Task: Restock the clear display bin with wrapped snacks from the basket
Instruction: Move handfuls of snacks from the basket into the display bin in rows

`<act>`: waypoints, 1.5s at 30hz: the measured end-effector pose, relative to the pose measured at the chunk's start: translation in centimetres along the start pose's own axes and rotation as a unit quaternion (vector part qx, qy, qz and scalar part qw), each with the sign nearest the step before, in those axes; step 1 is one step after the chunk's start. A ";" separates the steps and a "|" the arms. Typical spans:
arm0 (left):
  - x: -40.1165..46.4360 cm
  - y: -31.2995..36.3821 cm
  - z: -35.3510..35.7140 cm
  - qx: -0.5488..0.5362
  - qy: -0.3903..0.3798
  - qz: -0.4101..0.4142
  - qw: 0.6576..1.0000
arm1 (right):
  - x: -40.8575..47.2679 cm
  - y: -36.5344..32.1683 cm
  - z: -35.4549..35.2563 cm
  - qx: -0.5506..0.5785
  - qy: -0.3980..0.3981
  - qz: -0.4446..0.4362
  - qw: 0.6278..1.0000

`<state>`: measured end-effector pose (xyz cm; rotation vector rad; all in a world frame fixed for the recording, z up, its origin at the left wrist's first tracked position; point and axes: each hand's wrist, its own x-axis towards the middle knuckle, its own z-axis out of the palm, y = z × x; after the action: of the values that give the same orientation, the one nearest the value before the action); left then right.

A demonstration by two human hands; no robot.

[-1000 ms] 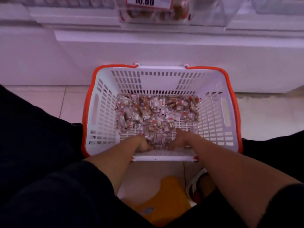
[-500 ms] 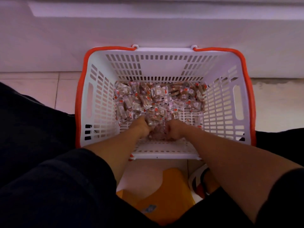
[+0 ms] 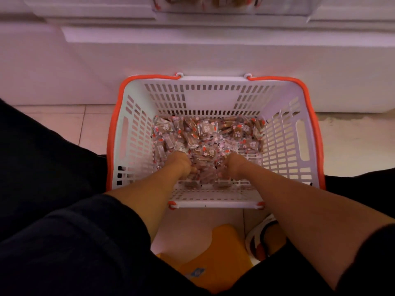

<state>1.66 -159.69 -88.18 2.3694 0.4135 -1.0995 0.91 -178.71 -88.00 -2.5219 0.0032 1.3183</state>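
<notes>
Both hands are down in the wrapped snacks [image 3: 205, 137] — the left hand [image 3: 181, 162] and right hand [image 3: 232, 165] each with a grip curled round a scoop of crinkly packets. The pile lies in a slotted white basket [image 3: 136, 133] with an orange rim, on the tiled floor [image 3: 64, 129]. The clear display bin [image 3: 233, 6] sits above on a white shelf — well apart.

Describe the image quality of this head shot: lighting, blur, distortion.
Head view: dim, pinkish cast; the basket rim bows from wide-angle distortion; the wrapped snacks look soft, their print unreadable; the left hand and right hand are slightly blurred; the display bin is cropped at the top.
</notes>
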 end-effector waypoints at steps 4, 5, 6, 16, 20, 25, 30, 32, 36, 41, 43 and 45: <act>-1.1 -0.2 -0.8 -0.048 -0.011 -0.035 0.998 | -1.3 0.1 -1.0 0.047 0.025 0.040 0.998; -1.5 -0.3 -1.2 -0.067 -0.020 -0.048 0.996 | -1.8 0.1 -1.5 0.040 0.030 0.041 0.998; -1.7 -0.3 -1.6 -0.098 -0.031 -0.053 0.993 | -2.4 0.1 -2.1 0.038 0.031 0.031 0.998; -10.0 9.2 -14.0 -0.432 -0.096 0.198 0.875 | -14.9 -2.5 -18.3 0.352 0.003 -0.218 0.910; -15.7 11.6 -18.3 -0.409 -0.133 0.262 0.864 | -20.3 -1.5 -21.0 0.368 0.110 -0.283 0.879; -20.5 11.8 -19.8 -0.449 -0.281 0.291 0.797 | -22.6 -2.6 -21.4 0.437 0.111 -0.373 0.811; -20.3 12.8 -21.1 -0.431 -0.208 0.287 0.830 | -23.0 -3.7 -22.2 0.456 0.128 -0.410 0.779; -20.2 12.9 -21.3 -0.437 -0.204 0.283 0.829 | -22.8 -3.6 -22.0 0.490 0.138 -0.408 0.758; -20.7 12.7 -21.1 -0.407 -0.254 0.304 0.823 | -22.1 -4.0 -21.6 0.517 0.159 -0.400 0.740; -21.2 13.0 -20.9 -0.380 -0.305 0.298 0.821 | -21.7 -4.7 -20.9 0.499 0.188 -0.419 0.735; -21.3 12.9 -21.0 -0.380 -0.326 0.291 0.815 | -21.7 -4.8 -20.7 0.494 0.193 -0.431 0.730; -21.4 12.6 -21.1 -0.380 -0.361 0.285 0.803 | -21.7 -4.9 -20.7 0.483 0.192 -0.442 0.731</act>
<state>7.25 -159.96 -56.09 1.1184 -0.1378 -1.1362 5.61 -182.30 -58.23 -1.4480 -0.3012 0.2213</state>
